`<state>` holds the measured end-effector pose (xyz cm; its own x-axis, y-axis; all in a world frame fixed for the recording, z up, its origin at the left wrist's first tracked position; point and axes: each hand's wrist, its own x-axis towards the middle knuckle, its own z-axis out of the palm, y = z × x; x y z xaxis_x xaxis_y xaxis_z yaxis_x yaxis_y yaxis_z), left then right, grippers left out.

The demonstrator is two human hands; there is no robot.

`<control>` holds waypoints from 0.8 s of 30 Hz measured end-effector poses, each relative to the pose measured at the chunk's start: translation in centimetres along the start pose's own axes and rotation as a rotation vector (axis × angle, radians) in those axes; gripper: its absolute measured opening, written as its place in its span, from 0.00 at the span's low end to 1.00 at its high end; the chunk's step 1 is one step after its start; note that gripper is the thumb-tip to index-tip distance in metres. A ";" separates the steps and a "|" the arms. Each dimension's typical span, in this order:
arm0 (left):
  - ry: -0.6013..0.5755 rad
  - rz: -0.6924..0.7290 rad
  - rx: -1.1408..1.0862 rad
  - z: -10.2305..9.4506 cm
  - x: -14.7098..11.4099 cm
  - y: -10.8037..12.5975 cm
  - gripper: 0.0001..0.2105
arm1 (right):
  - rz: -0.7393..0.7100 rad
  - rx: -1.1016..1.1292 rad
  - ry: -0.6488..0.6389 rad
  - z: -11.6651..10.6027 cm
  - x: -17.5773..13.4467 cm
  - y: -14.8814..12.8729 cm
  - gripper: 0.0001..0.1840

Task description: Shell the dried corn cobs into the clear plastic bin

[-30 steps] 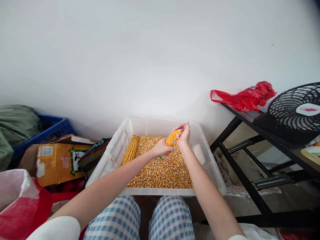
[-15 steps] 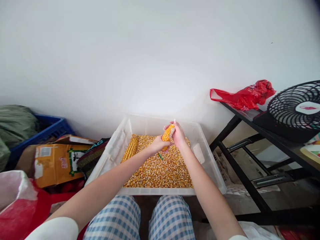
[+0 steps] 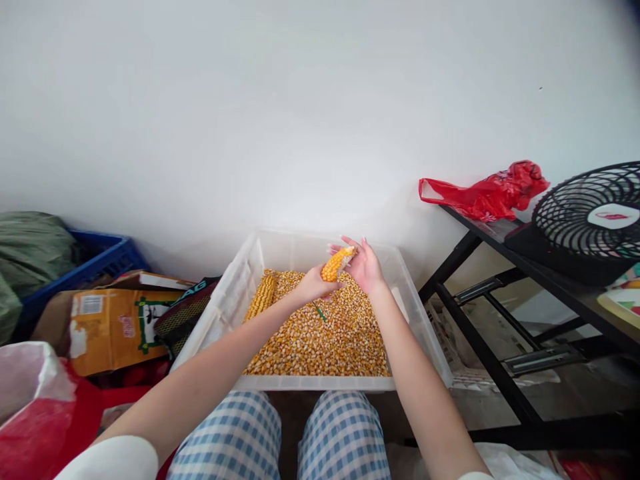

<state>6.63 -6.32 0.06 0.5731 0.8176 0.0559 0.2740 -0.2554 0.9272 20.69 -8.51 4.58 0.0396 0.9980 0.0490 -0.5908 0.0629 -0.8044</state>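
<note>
My left hand (image 3: 316,284) grips a corn cob (image 3: 336,266) by its lower end, its tip tilted up to the right. Yellow kernels cover much of the cob, with a pale bare strip along its right side. My right hand (image 3: 364,265) is beside the tip, fingers spread and palm turned toward the cob; whether it touches the cob I cannot tell. Both hands are above a translucent plastic bin (image 3: 315,383) holding loose corn kernels (image 3: 320,347). Whole corn cobs (image 3: 263,297) lie along the bin's left side. A small green object (image 3: 321,313) rests on the kernels.
To the right, a black table (image 3: 550,267) carries a red plastic bag (image 3: 493,193) and a black fan (image 3: 595,213). A blue crate (image 3: 107,257), an orange cardboard box (image 3: 113,333) and a red-and-white bag (image 3: 40,400) stand left. Behind the bin rises a white wall (image 3: 300,120).
My right hand has opened and moved slightly right, away from the corn cob. The cob's tip now shows, and my left hand still holds it.
</note>
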 end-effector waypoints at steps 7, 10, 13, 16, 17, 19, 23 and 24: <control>0.239 0.135 0.900 0.4 -0.2 0.0 0.13 | -0.090 0.278 0.468 -1.8 1.1 3.1 0.20; 0.137 0.163 0.920 1.1 -0.3 0.1 0.11 | -0.133 0.301 0.561 -2.0 0.9 3.3 0.20; 0.081 0.150 0.780 1.8 -0.4 0.1 0.11 | -0.226 0.186 0.564 -1.4 0.6 2.8 0.21; 0.079 0.163 0.533 2.4 -0.6 0.1 0.11 | -0.340 0.046 0.550 -0.5 0.5 2.4 0.23; 0.070 0.162 0.436 2.5 -0.7 0.1 0.11 | -0.375 0.008 0.545 -0.3 0.5 2.3 0.23; -0.005 0.111 0.222 2.7 -0.8 0.2 0.09 | -0.418 -0.042 0.523 -0.2 0.6 2.1 0.24; -0.259 -0.029 -0.176 2.5 -0.7 0.6 0.05 | -0.349 -0.069 0.433 -1.1 1.1 1.6 0.26; -0.264 -0.030 -0.230 2.3 -0.6 0.6 0.06 | -0.331 -0.083 0.429 -1.4 1.2 1.5 0.27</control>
<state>8.20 -8.20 -0.27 0.7555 0.6537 -0.0429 0.1302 -0.0857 0.9878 20.95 -7.23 2.62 0.5480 0.8331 0.0749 -0.4265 0.3553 -0.8318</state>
